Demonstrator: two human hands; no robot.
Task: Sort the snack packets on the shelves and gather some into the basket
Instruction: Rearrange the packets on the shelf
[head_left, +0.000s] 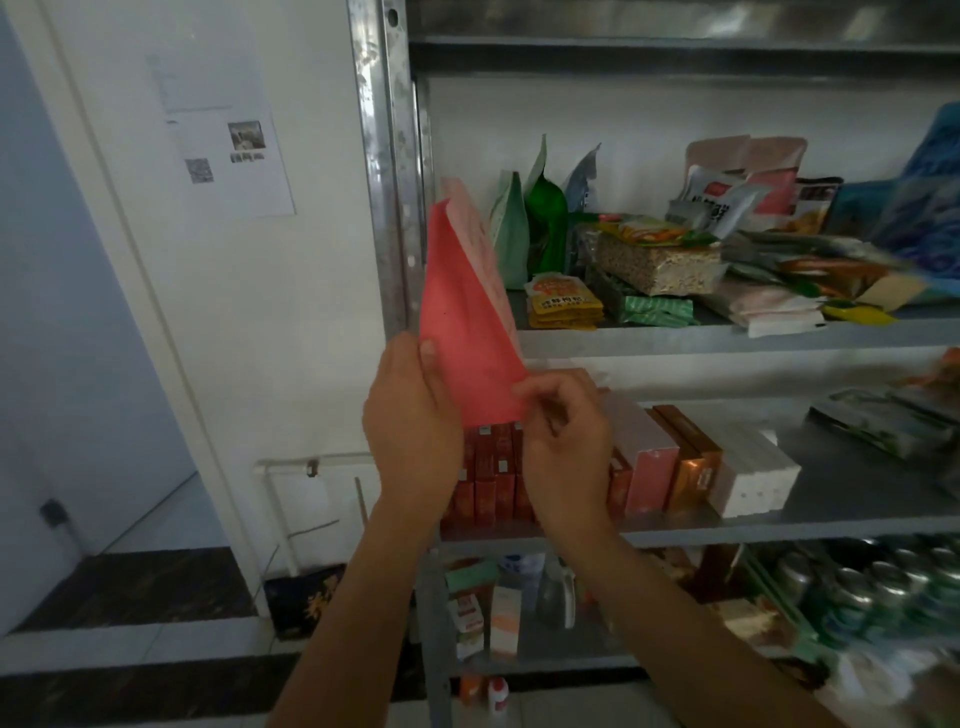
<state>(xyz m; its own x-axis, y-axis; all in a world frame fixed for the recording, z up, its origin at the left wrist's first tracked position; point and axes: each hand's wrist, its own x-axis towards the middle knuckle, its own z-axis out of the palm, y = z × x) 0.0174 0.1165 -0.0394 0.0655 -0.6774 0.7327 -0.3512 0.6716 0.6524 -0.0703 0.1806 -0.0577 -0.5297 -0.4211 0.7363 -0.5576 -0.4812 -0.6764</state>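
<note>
The snack packet (467, 322) is a flat pouch, plain coral red on the side toward the camera and paler pink with small print on its far side, standing tall and leaning a little to 11 o'clock. It is in the air in front of the left end of the metal shelves (727, 338), over the edge of the middle board. The left hand (410, 415) grips its lower edge at 7 o'clock, thumb flat on the red face and fingers behind. The right hand (566, 441) pinches the bottom corner at 5 o'clock with curled fingers. Both forearms come up from 6 o'clock. At 3 o'clock of the packet lie yellow packets (563, 304) with Chinese characters, too blurred to read. At 6 o'clock stand red boxes (488, 478). A paper sheet (234, 150) on the wall at 10 o'clock shows a QR code.
</note>
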